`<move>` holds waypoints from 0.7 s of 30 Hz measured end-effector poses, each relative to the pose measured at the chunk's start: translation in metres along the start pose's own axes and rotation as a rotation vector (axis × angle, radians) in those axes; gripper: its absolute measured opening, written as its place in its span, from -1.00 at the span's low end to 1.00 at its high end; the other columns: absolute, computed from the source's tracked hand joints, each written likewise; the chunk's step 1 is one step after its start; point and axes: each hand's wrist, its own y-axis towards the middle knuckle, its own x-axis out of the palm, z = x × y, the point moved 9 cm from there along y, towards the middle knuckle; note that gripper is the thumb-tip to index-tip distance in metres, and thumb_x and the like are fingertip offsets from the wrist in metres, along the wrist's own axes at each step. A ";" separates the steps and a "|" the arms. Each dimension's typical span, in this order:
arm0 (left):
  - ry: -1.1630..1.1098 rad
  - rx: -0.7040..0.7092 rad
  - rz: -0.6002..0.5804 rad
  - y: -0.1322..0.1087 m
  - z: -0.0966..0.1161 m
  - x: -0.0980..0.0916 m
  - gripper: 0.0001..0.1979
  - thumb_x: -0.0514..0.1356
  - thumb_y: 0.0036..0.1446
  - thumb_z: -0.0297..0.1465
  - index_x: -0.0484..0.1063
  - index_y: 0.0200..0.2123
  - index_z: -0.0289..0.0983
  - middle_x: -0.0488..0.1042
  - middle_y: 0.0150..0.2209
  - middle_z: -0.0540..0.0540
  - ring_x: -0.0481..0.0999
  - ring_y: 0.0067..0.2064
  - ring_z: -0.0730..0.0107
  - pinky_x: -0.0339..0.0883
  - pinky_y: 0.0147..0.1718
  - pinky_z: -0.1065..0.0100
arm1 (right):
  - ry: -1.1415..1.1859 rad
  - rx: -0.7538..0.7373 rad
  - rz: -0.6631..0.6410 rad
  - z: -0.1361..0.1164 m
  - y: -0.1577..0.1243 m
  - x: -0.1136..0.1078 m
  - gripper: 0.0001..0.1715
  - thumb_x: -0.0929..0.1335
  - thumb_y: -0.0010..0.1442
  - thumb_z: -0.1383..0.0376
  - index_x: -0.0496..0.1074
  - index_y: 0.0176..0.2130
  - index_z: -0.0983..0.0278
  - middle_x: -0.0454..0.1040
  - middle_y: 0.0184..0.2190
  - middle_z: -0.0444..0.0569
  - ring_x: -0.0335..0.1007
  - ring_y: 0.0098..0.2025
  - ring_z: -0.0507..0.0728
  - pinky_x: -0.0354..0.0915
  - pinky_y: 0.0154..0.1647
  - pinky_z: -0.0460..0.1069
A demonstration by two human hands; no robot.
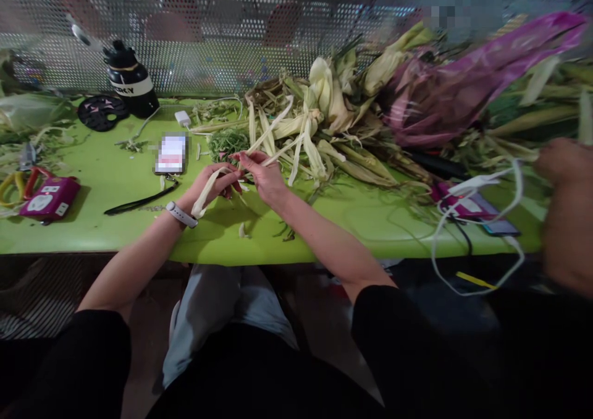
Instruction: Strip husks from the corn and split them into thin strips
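Note:
Both my hands meet over the green table [324, 237], close to its front edge. My left hand [217, 184], with a pale band at the wrist, is closed on a pale corn husk strip [202, 198] that hangs down over the wrist. Fingers pinched, my right hand [264, 175] grips husk strips at the same spot; their long ends run up and right toward the pile. Just behind my fingers lies a small green tangle of thin strands [229, 142]. A large heap of corn husks [319, 119] spreads behind and to the right.
A phone [171, 153] with a black strap lies left of my hands. Farther left are scissors [32, 178], a magenta box [50, 198] and a dark bottle [132, 79]. To the right are a purple plastic bag [430, 101], white cables [519, 190] and another person's arm [565, 221].

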 end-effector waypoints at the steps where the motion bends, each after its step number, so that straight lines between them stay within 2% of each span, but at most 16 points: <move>1: -0.002 -0.002 -0.007 0.000 0.000 0.001 -0.69 0.39 0.06 -0.17 0.48 -0.37 -0.30 0.54 -0.53 -0.07 0.38 -0.61 0.55 0.29 -0.59 0.45 | 0.000 -0.011 0.012 -0.001 0.000 -0.001 -0.74 0.51 0.09 0.11 0.44 -0.40 0.18 0.59 -0.30 -0.09 0.52 -0.08 0.09 0.45 -0.08 0.02; 4: -0.015 -0.020 -0.014 -0.002 -0.002 0.002 -0.69 0.38 0.08 -0.16 0.48 -0.36 -0.30 0.56 -0.50 -0.07 0.40 -0.60 0.54 0.29 -0.58 0.46 | 0.001 0.003 0.010 -0.003 0.003 -0.003 -0.72 0.52 0.09 0.10 0.44 -0.42 0.19 0.59 -0.33 -0.09 0.53 -0.10 0.08 0.45 -0.07 0.00; 8: -0.064 -0.003 -0.002 -0.003 -0.001 0.001 -0.66 0.37 0.09 -0.13 0.46 -0.35 -0.30 0.56 -0.48 -0.06 0.40 -0.58 0.55 0.27 -0.59 0.47 | -0.009 0.087 -0.060 0.002 0.007 -0.002 -0.65 0.55 0.02 0.04 0.47 -0.42 0.21 0.59 -0.35 -0.10 0.52 -0.25 0.05 0.44 -0.19 -0.03; 12: -0.038 -0.003 -0.045 -0.001 -0.005 0.004 -0.65 0.38 0.10 -0.13 0.47 -0.37 -0.32 0.55 -0.51 -0.05 0.38 -0.58 0.57 0.28 -0.57 0.48 | -0.081 0.063 -0.028 -0.002 0.009 -0.008 -0.58 0.54 0.02 -0.03 0.45 -0.47 0.22 0.57 -0.40 -0.10 0.49 -0.31 0.04 0.40 -0.25 -0.05; 16: -0.130 -0.031 0.015 0.001 -0.009 -0.002 -0.62 0.39 0.08 -0.10 0.46 -0.32 -0.31 0.59 -0.45 -0.07 0.43 -0.58 0.56 0.26 -0.60 0.49 | -0.304 0.008 -0.026 -0.016 0.007 -0.012 -0.48 0.43 0.14 -0.15 0.46 -0.46 0.24 0.51 -0.48 -0.12 0.40 -0.41 0.01 0.32 -0.34 -0.07; 19: -0.165 0.011 0.114 -0.001 -0.002 -0.012 -0.60 0.41 0.05 -0.09 0.43 -0.36 -0.31 0.55 -0.52 -0.05 0.36 -0.63 0.59 0.23 -0.64 0.49 | -0.559 0.006 -0.043 -0.022 0.003 -0.013 -0.38 0.40 0.17 -0.19 0.37 -0.57 0.25 0.34 -0.64 -0.17 0.24 -0.53 -0.03 0.17 -0.46 -0.08; 21: -0.153 0.039 0.142 -0.001 0.003 -0.014 -0.59 0.44 0.01 -0.11 0.42 -0.39 -0.31 0.52 -0.56 -0.03 0.35 -0.63 0.59 0.23 -0.64 0.49 | -0.624 0.037 -0.081 -0.020 0.000 -0.009 -0.31 0.36 0.20 -0.20 0.28 -0.62 0.25 0.22 -0.70 -0.21 0.12 -0.60 -0.05 0.08 -0.52 -0.07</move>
